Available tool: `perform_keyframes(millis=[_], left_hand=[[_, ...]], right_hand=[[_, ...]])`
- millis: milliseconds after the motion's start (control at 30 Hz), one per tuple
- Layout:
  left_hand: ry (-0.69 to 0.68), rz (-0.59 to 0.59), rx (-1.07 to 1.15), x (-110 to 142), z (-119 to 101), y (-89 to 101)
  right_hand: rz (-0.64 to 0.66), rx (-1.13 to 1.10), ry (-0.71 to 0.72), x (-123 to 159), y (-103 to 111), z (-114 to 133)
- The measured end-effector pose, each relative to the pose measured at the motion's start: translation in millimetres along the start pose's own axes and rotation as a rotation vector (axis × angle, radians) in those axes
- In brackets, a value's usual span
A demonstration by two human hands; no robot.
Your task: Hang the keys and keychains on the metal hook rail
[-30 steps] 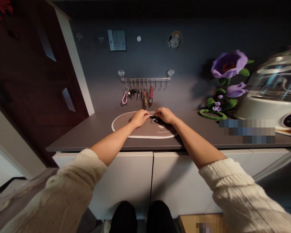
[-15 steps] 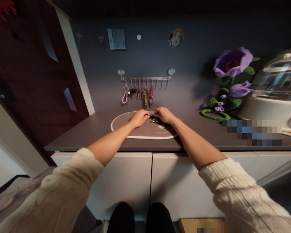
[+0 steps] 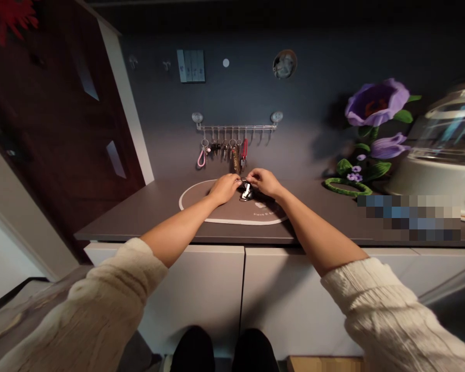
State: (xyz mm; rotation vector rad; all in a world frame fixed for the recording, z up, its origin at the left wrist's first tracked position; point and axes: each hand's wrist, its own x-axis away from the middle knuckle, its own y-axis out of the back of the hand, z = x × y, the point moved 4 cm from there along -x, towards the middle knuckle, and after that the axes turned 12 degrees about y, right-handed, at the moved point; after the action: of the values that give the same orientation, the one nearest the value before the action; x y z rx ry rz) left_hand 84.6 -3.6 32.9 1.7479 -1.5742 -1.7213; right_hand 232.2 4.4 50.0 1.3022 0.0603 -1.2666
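Note:
Both my hands meet over an oval grey mat (image 3: 217,214) with a white edge on the dark countertop. My left hand (image 3: 223,188) and my right hand (image 3: 264,182) are closed in pinches on a small key bunch (image 3: 246,192), which hangs a little above the mat between them. On the wall just behind, a metal hook rail (image 3: 236,126) carries several keys and fobs, among them a pink loop (image 3: 201,157) and a red strap (image 3: 245,149).
Purple artificial flowers (image 3: 375,111) with green leaves stand at the right. A white appliance with a clear lid (image 3: 442,155) sits at the far right. A dark wooden door (image 3: 50,134) is at the left. White cabinet doors (image 3: 275,294) are below the counter.
The key bunch has been lifted slightly off the mat and now dangles between my fingers. My hands stay close together; the view shifted a little.

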Motion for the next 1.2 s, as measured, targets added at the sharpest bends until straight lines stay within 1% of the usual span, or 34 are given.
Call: perform_keyframes(millis=[267, 367, 467, 567, 700, 833, 967, 1067, 1200], left_hand=[[0.042, -0.043, -0.055, -1, -3, 5.2], [0.038, -0.068, -0.058, -1, -5, 7.6], [0.034, -0.095, -0.044, -1, -5, 8.7], [0.03, -0.116, -0.018, -1, -5, 8.5], [0.026, -0.138, 0.027, -3, -5, 9.6], [0.024, -0.175, 0.096, -2, -8, 14.9], [-0.031, -0.214, 0.161, 0, -13, 21.6], [-0.091, -0.197, 0.152, 1, -17, 22.9], [-0.109, -0.18, 0.148, 1, -18, 23.7]], right_hand=[[-0.134, -0.347, -0.069, -2, -4, -3], [-0.216, -0.465, -0.091, -2, -2, -3], [-0.299, -0.627, -0.117, -1, 1, 0], [-0.327, -0.819, -0.179, 1, 1, 1], [-0.274, -1.032, -0.299, 4, -4, 4], [-0.198, -1.123, -0.364, 6, -8, 12], [-0.149, -1.142, -0.421, 8, -9, 15], [-0.102, -1.115, -0.43, 10, -11, 14], [-0.056, -1.097, -0.44, 10, -14, 11]])
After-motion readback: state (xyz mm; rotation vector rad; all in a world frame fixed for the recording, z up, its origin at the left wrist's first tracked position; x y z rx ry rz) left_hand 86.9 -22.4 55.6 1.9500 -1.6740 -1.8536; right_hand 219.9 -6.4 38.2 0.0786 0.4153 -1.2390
